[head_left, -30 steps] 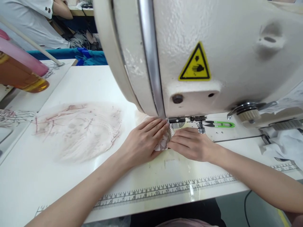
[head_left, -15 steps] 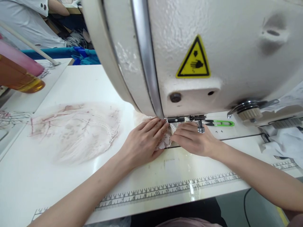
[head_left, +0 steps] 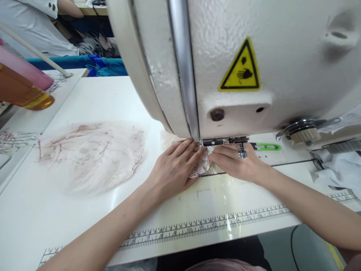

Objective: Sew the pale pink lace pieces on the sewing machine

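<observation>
A piece of pale lace fabric [head_left: 200, 165] lies under the head of a white sewing machine [head_left: 225, 45]. My left hand [head_left: 173, 167] rests flat on it, fingers stretched out and pressing it down. From the right, my right hand [head_left: 239, 162] pinches the fabric's edge, its fingertips partly hidden beside the presser area. Behind that hand, green-handled thread snips [head_left: 266, 146] lie on the machine bed. The needle itself is hidden by the machine's metal parts.
A sheer lace piece with reddish threads [head_left: 98, 158] lies on the table's left. A printed ruler [head_left: 203, 227] runs along the front edge. Pink [head_left: 28, 67] and amber [head_left: 25, 90] thread cones stand at left. White cloth [head_left: 338, 171] sits at right. Another person's sleeve [head_left: 42, 7] shows behind.
The view has shifted slightly, so the machine appears a little farther right. Both hands stay on the lace fabric; its visible part between them looks slightly changed.
</observation>
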Tool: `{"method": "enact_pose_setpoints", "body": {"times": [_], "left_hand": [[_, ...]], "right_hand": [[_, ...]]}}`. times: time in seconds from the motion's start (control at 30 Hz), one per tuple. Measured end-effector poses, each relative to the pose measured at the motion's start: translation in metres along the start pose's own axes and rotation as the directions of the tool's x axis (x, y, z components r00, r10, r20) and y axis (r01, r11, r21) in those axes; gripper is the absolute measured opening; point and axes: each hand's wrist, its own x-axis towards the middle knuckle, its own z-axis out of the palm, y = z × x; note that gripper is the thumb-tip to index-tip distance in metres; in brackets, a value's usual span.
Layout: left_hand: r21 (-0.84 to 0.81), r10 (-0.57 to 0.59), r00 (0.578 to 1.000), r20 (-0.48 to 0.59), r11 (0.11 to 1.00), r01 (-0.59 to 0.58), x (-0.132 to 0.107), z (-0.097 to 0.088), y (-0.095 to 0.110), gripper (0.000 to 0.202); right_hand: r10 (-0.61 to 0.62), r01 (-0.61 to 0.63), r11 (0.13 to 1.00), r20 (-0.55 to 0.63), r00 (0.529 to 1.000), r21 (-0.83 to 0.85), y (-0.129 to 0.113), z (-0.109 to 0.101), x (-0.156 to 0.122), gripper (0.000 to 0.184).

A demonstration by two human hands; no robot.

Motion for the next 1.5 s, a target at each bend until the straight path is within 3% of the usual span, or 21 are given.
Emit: {"method": "enact_pose_setpoints", "body": {"times": [0.17, 0.4, 0.67, 0.97, 1.17, 1.33, 1.5], "left_hand": [[-0.03, 0.129, 0.985, -0.113, 0.991, -0.133, -0.001, -0.001, 0.004, 0.03], [-0.032, 0.079, 0.982, -0.169, 0.996, -0.086, 0.001, -0.003, 0.002, 0.023], [-0.056, 0.029, 0.986, -0.163, 0.998, -0.038, 0.001, -0.002, -0.002, 0.023], [-0.094, -0.01, 0.992, -0.127, 0.996, -0.002, 0.003, -0.003, -0.003, 0.022], [-0.055, -0.008, 0.994, -0.111, 0.998, 0.001, 0.003, -0.003, -0.002, 0.026], [-0.014, 0.017, 0.992, -0.123, 1.0, -0.018, 0.001, 0.0, -0.003, 0.03], [-0.004, 0.014, 0.994, -0.111, 1.0, -0.015, 0.0, 0.002, -0.003, 0.032]], "right_hand": [[-0.074, 0.075, 0.997, -0.036, 0.997, 0.016, 0.0, -0.001, 0.0, 0.022], [-0.125, 0.123, 0.976, -0.003, 0.992, 0.181, -0.008, 0.007, 0.003, 0.02], [-0.044, 0.018, 0.963, 0.091, 0.995, 0.269, -0.013, 0.014, 0.001, 0.025], [-0.054, 0.054, 0.987, -0.005, 0.999, 0.154, -0.012, 0.019, -0.003, 0.015], [-0.076, 0.076, 0.993, -0.006, 0.997, 0.089, -0.011, 0.017, -0.004, 0.015], [-0.013, 0.014, 1.0, -0.062, 0.998, 0.011, -0.012, 0.011, -0.002, 0.017], [0.039, -0.039, 0.999, -0.03, 0.999, 0.008, -0.012, 0.006, -0.001, 0.017]]}}
